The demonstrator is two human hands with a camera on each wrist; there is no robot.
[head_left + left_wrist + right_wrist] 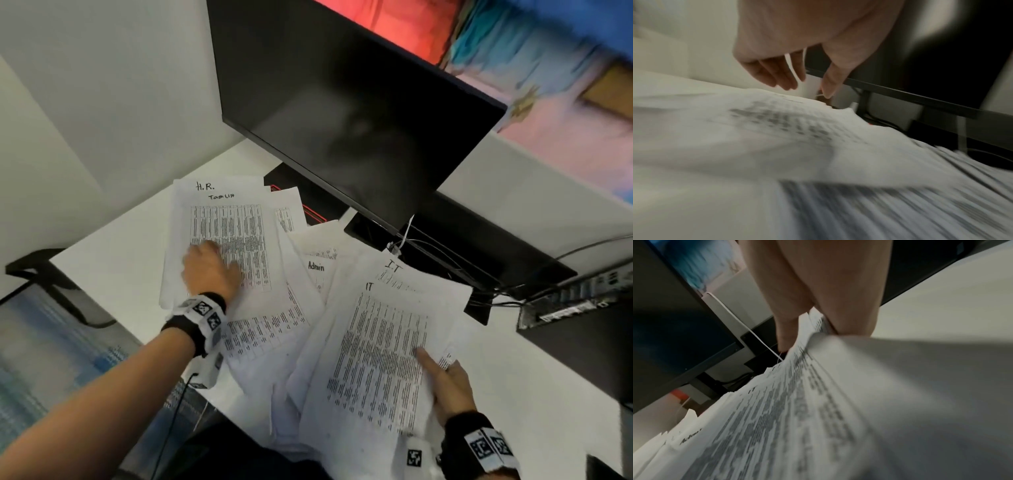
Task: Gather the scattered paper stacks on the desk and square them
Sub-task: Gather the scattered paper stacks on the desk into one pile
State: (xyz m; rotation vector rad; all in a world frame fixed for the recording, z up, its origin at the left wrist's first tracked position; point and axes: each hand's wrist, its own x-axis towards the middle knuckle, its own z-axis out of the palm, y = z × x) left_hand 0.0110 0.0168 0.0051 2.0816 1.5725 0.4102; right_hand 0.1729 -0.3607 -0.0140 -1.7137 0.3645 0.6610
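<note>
Printed sheets lie fanned across the white desk (116,263). A sheet headed "H.R." (236,219) tops the left pile, one marked "Admin" (317,266) peeks out in the middle, and an "IT" stack (380,346) lies to the right. My left hand (212,270) is over the H.R. sheet; in the left wrist view its fingers (777,76) point down, straight and spread, just above the paper (777,129). My right hand (445,380) pinches the IT stack's right edge, thumb on top and fingers underneath (851,318). The stack (797,402) bends up from that grip.
A dark monitor (342,102) hangs over the back of the desk, with its black stand and cables (445,246) just behind the papers. A small black computer (575,305) sits at the right. Sheets overhang the desk's near edge.
</note>
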